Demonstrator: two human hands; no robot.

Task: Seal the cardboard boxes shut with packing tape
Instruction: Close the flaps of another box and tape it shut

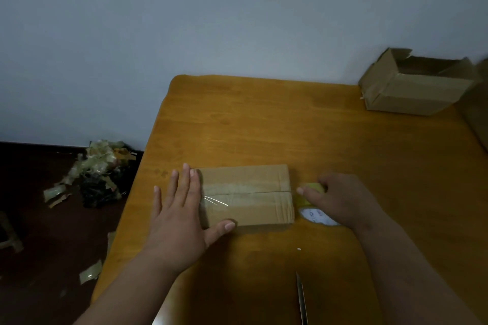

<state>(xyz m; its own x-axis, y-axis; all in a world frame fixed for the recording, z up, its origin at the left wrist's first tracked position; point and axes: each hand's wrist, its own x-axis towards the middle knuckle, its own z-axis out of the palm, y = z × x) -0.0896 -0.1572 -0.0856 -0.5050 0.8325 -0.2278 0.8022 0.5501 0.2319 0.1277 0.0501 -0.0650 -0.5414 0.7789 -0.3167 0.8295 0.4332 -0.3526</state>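
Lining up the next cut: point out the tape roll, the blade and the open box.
tape roll (318, 216): head view, on its white core face.
blade (301, 298): head view, mid-length of the metal.
open box (420, 92): head view, on its front wall.

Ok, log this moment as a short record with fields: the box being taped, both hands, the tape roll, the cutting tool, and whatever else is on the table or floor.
box in work: closed cardboard box, flaps down, clear tape across its left end
left hand: left hand flat, fingers straight, pressing the box's left end
right hand: right hand grips the tape roll at the box's right end
cutting tool: blade lying on the table, near edge
other box: open cardboard box, far right corner
floor: tape scraps left of the table
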